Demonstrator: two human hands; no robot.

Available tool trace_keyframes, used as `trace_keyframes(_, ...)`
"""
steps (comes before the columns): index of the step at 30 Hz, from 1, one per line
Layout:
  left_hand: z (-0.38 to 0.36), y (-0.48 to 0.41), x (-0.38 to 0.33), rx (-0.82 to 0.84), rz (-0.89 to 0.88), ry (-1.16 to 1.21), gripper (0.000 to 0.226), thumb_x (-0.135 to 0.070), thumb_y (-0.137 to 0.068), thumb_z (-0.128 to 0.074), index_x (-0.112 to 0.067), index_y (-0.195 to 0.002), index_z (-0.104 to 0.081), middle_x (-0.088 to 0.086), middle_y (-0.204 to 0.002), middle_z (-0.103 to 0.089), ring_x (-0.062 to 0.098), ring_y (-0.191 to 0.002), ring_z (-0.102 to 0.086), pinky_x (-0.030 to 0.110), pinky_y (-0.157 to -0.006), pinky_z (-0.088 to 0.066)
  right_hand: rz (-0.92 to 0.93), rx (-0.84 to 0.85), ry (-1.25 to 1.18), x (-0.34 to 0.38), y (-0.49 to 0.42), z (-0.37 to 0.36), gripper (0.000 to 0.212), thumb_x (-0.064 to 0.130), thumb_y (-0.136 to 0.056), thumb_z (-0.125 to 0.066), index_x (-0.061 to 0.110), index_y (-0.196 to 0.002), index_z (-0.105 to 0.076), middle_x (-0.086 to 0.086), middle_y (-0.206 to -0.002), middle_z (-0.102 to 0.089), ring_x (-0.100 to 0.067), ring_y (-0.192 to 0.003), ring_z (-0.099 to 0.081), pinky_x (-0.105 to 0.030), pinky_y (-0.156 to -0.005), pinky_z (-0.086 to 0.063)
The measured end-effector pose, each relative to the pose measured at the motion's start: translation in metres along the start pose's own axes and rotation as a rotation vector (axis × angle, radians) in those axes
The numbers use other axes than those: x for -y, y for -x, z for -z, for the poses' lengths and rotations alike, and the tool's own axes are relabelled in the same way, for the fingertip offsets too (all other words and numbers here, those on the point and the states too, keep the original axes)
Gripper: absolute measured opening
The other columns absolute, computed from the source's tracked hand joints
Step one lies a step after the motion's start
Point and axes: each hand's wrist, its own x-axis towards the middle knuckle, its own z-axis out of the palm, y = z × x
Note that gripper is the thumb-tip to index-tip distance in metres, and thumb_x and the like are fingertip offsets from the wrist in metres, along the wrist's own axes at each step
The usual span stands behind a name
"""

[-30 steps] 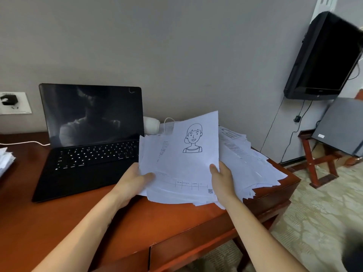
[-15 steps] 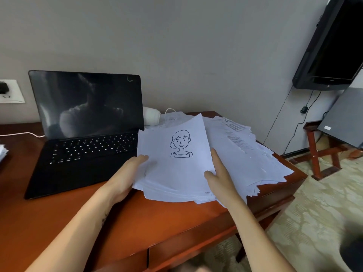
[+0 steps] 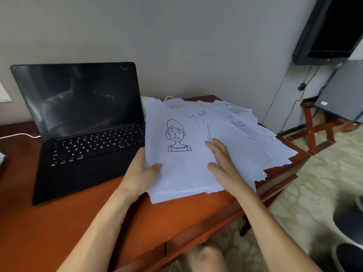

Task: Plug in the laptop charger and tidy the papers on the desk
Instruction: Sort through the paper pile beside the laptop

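**Fig.** Reddish-brown wooden desk set against a plain grey wall; pale patterned floor to the right.

The left hand grips the left edge of the stack of papers. Its thumb lies on the top sheet, which bears a line drawing of a face, and its fingers are out of sight beneath. The right hand rests on the stack just right of that grip, fingers straight and spread, holding nothing. Further sheets fan out beyond the right hand to the desk's corner.

Just left of the gripping hand is an open black laptop, screen dark. Farther left, a white cable lies on the desk. Up and well right of both hands is a wall-mounted television, with a wooden stand below it.

Count: two hands, one laptop, one television, one stand; sheets too many to count.
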Motion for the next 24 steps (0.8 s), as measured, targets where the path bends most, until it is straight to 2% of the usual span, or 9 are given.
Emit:
trace_keyframes(2,-0.001,0.002,-0.001,-0.030,-0.057,0.002,0.035,-0.004,-0.100,-0.062,-0.028,-0.126,-0.058,-0.007,-0.118,-0.071,0.009,-0.107,-0.070,0.029,-0.089,-0.057,-0.017,-0.041,-0.059,0.000,0.000,-0.001,0.069,0.013,-0.090,-0.047,0.032,-0.154,-0.033,0.019,-0.160,-0.019,0.004,-0.145,-0.026,-0.031,-0.122,-0.028)
trace_keyframes(4,-0.003,0.005,-0.004,-0.046,-0.121,0.002,0.038,-0.003,-0.101,-0.060,-0.029,-0.128,-0.057,-0.010,-0.119,-0.071,0.004,-0.107,-0.069,0.028,-0.091,-0.056,-0.018,-0.096,-0.154,0.004,0.001,-0.001,0.063,0.004,-0.097,-0.049,0.035,-0.150,-0.035,0.010,-0.155,-0.033,0.010,-0.134,-0.041,-0.023,-0.115,-0.037)
trace_keyframes(6,-0.003,0.009,-0.008,-0.053,-0.186,0.018,0.039,-0.002,-0.101,-0.059,-0.029,-0.130,-0.057,-0.011,-0.120,-0.070,0.001,-0.107,-0.068,0.024,-0.091,-0.054,-0.005,-0.161,-0.253,0.012,0.003,-0.001,0.055,0.005,-0.101,-0.050,0.038,-0.143,-0.039,0.016,-0.144,-0.050,0.013,-0.123,-0.051,-0.014,-0.102,-0.045)
trace_keyframes(8,-0.003,0.013,-0.013,-0.072,-0.224,0.024,0.041,-0.001,-0.101,-0.058,-0.032,-0.128,-0.056,-0.012,-0.121,-0.069,-0.002,-0.108,-0.067,0.017,-0.089,-0.053,-0.019,-0.194,-0.320,0.021,0.004,0.000,0.047,0.012,-0.103,-0.053,0.038,-0.141,-0.043,0.026,-0.132,-0.060,0.008,-0.122,-0.056,-0.020,-0.101,-0.047)
trace_keyframes(11,-0.004,0.018,-0.021,-0.100,-0.297,0.016,0.049,0.002,-0.100,-0.058,-0.041,-0.123,-0.056,-0.019,-0.118,-0.070,-0.003,-0.111,-0.065,0.010,-0.087,-0.050,-0.033,-0.217,-0.395,0.037,0.002,0.008,0.034,0.016,-0.103,-0.056,0.026,-0.135,-0.055,0.014,-0.124,-0.069,-0.007,-0.117,-0.064,-0.034,-0.102,-0.051)
trace_keyframes(14,-0.005,0.025,-0.027,-0.152,-0.398,-0.028,0.051,0.004,-0.100,-0.056,-0.039,-0.128,-0.056,-0.023,-0.119,-0.069,-0.001,-0.115,-0.064,0.012,-0.091,-0.048,-0.061,-0.246,-0.528,0.065,-0.003,0.012,0.028,0.008,-0.100,-0.056,0.017,-0.126,-0.062,0.004,-0.117,-0.074,-0.017,-0.113,-0.068,-0.039,-0.099,-0.054)
trace_keyframes(17,-0.003,0.033,-0.030,-0.230,-0.446,-0.027,0.045,0.003,-0.100,-0.056,-0.028,-0.132,-0.057,-0.025,-0.116,-0.070,-0.002,-0.110,-0.066,0.013,-0.089,-0.050,-0.002,-0.311,-0.526,0.086,0.002,0.004,0.028,0.006,-0.098,-0.054,0.018,-0.123,-0.061,0.002,-0.118,-0.072,-0.016,-0.112,-0.068,-0.035,-0.096,-0.054)
trace_keyframes(20,0.003,0.037,-0.035,-0.271,-0.404,0.013,0.051,0.003,-0.097,-0.059,-0.041,-0.123,-0.057,-0.027,-0.114,-0.069,-0.006,-0.108,-0.066,0.014,-0.091,-0.050,0.077,-0.360,-0.481,0.100,0.012,-0.007,0.025,0.007,-0.097,-0.054,0.026,-0.112,-0.061,0.002,-0.113,-0.071,-0.013,-0.105,-0.067,-0.031,-0.091,-0.053)
trace_keyframes(24,0.008,0.047,-0.031,-0.253,-0.332,0.034,0.043,-0.004,-0.101,-0.061,-0.031,-0.134,-0.055,-0.021,-0.122,-0.066,-0.010,-0.111,-0.063,0.013,-0.094,-0.050,0.098,-0.344,-0.477,0.102,0.029,-0.021,0.019,0.008,-0.100,-0.052,0.019,-0.113,-0.060,-0.001,-0.110,-0.069,-0.006,-0.094,-0.064,-0.022,-0.083,-0.053)
